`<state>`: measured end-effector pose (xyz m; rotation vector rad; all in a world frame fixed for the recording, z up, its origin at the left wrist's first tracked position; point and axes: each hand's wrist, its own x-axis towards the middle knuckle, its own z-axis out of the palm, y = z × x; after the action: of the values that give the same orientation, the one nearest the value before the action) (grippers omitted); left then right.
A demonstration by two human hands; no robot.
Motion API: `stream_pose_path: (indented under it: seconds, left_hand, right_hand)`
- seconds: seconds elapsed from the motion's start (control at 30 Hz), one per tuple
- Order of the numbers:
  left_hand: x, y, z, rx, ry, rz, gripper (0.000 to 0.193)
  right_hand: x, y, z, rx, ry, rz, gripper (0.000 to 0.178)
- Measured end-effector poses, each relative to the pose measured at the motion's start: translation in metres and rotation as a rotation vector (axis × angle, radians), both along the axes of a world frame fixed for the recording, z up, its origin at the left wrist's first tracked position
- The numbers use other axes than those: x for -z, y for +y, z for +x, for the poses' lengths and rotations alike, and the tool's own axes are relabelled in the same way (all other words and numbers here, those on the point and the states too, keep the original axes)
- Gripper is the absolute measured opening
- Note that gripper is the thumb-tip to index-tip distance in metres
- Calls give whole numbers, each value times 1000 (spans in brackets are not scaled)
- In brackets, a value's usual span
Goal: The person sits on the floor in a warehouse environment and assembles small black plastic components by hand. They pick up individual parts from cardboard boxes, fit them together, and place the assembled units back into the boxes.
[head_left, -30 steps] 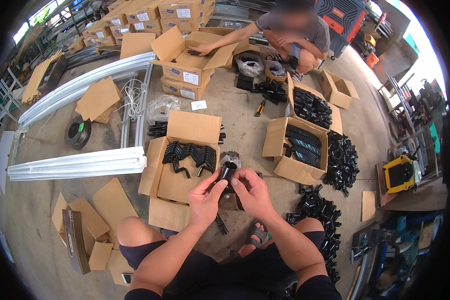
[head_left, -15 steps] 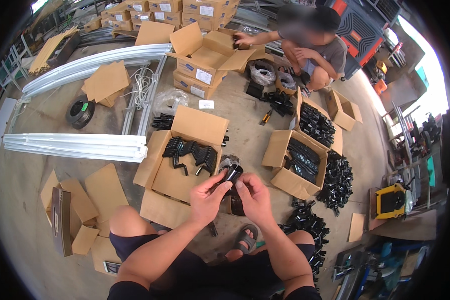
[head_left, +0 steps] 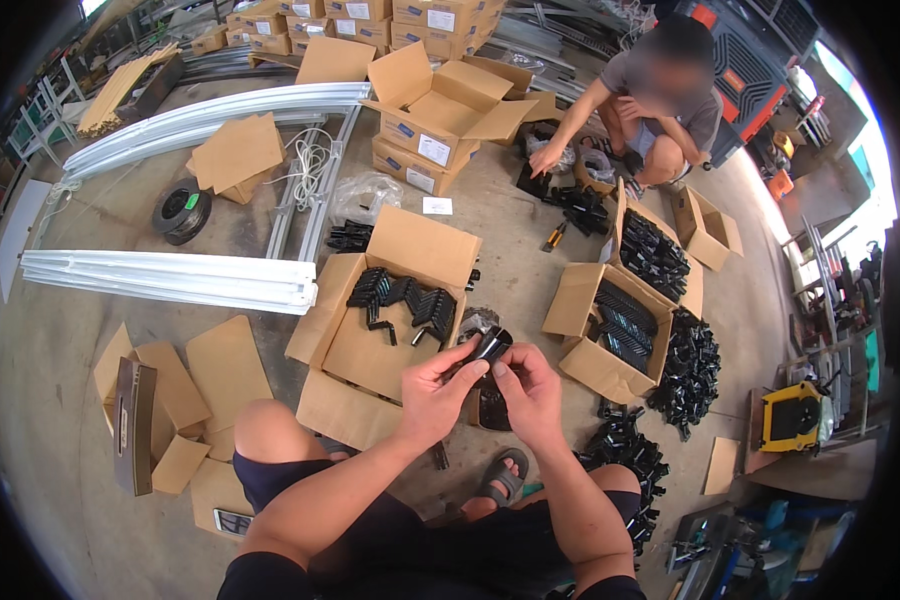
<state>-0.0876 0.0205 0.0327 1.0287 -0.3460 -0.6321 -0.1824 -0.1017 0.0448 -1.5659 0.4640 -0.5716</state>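
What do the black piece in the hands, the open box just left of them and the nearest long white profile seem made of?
Black piece: glossy, with bright highlights; coated metal or hard plastic, hard to say.
Open box: most likely cardboard, matte brown with folded-out flaps.
White profile: probably coated metal, smooth and ridged with a sheen; plastic is possible.

The grey floor (head_left: 515, 280) bears cartons (head_left: 325, 305), black fittings (head_left: 690, 370) and a spool (head_left: 175, 224), probably of wire.
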Motion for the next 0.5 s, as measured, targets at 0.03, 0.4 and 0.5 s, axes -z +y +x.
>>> stream_pose_path:
  seconds: [0.03,0.4,0.5]
  left_hand:
    - [-1,1,0,-3,0,-1,39]
    - [-3,0,4,-2,15,-12,38]
    - [-3,0,2,23,19,-2,38]
  right_hand:
    - [-1,1,0,-2,14,-19,4]
    - [-1,5,1,23,-28,94,4]
    - [0,-1,-2,24,29,12,5]
